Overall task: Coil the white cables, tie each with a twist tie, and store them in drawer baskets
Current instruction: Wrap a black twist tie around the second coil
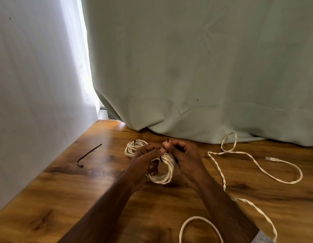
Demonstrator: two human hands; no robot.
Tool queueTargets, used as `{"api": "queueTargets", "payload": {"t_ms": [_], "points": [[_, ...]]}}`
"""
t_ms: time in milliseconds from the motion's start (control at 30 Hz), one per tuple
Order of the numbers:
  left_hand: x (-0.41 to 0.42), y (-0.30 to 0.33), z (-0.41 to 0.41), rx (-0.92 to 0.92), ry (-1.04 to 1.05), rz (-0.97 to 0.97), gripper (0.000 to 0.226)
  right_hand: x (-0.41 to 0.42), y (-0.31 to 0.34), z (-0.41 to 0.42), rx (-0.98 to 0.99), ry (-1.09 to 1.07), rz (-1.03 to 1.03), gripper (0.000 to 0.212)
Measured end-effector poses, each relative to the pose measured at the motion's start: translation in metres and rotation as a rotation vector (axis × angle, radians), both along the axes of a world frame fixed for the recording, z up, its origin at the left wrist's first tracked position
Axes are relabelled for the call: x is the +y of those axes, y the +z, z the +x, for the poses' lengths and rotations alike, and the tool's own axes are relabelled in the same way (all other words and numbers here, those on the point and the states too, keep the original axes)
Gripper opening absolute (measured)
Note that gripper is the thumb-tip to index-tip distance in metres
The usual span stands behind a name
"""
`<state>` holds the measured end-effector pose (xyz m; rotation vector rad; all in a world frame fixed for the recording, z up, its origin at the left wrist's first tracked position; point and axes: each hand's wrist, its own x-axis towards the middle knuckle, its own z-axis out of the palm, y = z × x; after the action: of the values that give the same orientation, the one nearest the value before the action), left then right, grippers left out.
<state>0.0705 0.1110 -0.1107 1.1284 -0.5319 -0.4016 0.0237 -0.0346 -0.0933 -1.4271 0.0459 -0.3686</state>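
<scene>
At frame centre, both hands, left hand [146,159] and right hand [183,152], pinch the stiff twist tie [167,139] round the limp, springy coil [163,174].

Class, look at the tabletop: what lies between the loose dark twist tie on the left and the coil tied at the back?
In the head view, only bare wooden table lies between the loose twist tie and the tied coil.

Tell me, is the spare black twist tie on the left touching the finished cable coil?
Apart. The head view shows the spare twist tie lying alone on the table, with bare wood between it and the finished coil.
</scene>
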Motion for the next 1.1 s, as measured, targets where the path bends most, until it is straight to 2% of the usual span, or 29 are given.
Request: {"api": "queueTargets", "payload": {"t_ms": [133, 267, 400, 467, 533, 667, 967, 1100], "points": [[0.000, -0.001, 0.000, 0.027, 0.006, 0.017, 0.016, 0.000, -0.002, 0.001, 0.049, 0.050, 0.292, 0.026], [-0.002, 0.001, -0.002, 0.064, 0.042, -0.012, 0.029, 0.000, -0.003, 0.004, 0.012, 0.045, 0.390, 0.033], [-0.004, 0.004, -0.004, 0.074, 0.076, -0.034, 0.023, 0.001, -0.005, 0.005, -0.081, -0.013, 0.259, 0.020], [-0.003, 0.006, -0.005, 0.070, 0.100, -0.045, 0.013, 0.000, -0.005, 0.003, -0.112, -0.025, 0.142, 0.015], [-0.002, 0.008, -0.007, 0.054, 0.118, -0.055, 0.001, -0.001, -0.006, 0.002, -0.141, 0.001, 0.113, 0.016], [-0.001, 0.010, -0.009, 0.031, 0.146, -0.053, 0.006, -0.001, -0.007, 0.002, -0.160, 0.065, 0.165, 0.017], [0.000, 0.013, -0.011, 0.017, 0.116, -0.104, 0.009, -0.005, -0.011, 0.002, -0.168, 0.003, 0.073, 0.015], [-0.001, 0.015, -0.014, 0.024, 0.118, -0.106, 0.030, -0.006, -0.013, 0.003, -0.176, 0.009, 0.048, 0.015]]}}
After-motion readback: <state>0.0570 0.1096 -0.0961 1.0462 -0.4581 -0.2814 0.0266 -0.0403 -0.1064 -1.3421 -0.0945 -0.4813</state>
